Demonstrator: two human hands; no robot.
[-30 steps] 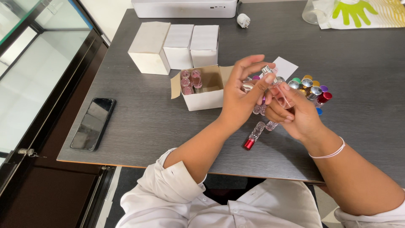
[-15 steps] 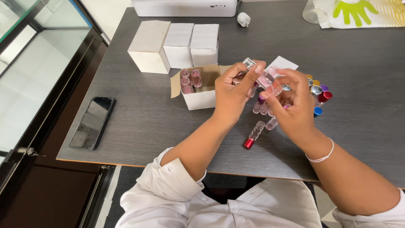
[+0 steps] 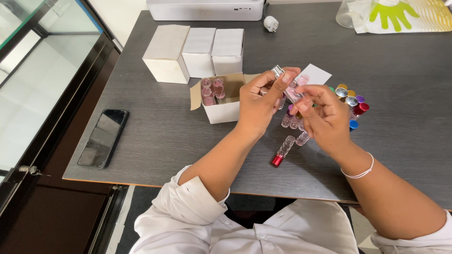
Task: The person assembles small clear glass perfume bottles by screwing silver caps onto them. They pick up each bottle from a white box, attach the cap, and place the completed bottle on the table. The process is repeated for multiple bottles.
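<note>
Grey wood-grain table seen from a head camera looking down, the only view. Both bare hands meet above its middle. The left hand pinches a small clear bottle with pink liquid near its silver cap, fingers closed snugly round it, tilting it up off the table. The right hand closes on the bottle's lower end, fingertips curled tight, so the bottle spans the two hands. Just beside the left hand sits an open white carton holding a few upright pink bottles, flaps folded back for easy access. Three closed white boxes stand in a row behind it. Under the hands cluster more small bottles with coloured caps; one red-capped bottle lies on its side nearer the person. A black phone rests well apart, near the left edge.
</note>
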